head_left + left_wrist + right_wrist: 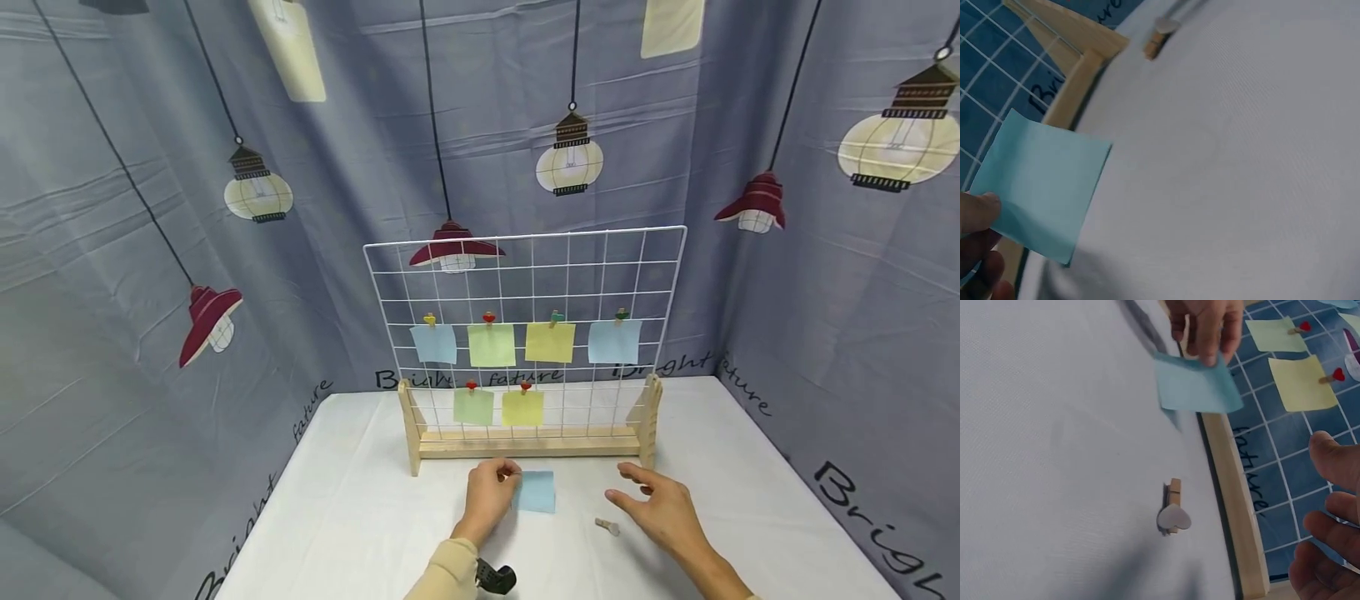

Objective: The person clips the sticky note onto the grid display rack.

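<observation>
My left hand point(489, 498) pinches a light blue sticky note point(536, 492) by its edge, thumb on its face, just above the table in front of the grid stand. In the left wrist view the blue note point(1047, 187) hangs flat from thumb and fingers. My right hand point(660, 510) is spread with nothing in it, over the table to the right. Below and left of it lies a small wooden clothespin with a grey heart point(607, 527); the right wrist view shows the clothespin point(1174, 509) lying on the white cloth.
A white wire grid point(525, 283) stands in a wooden base point(525, 446) at the back of the white table point(352, 492). Several blue, green and yellow notes hang on it from small clips, such as a yellow note point(550, 342). Patterned grey-blue curtains point(315, 208) surround the table.
</observation>
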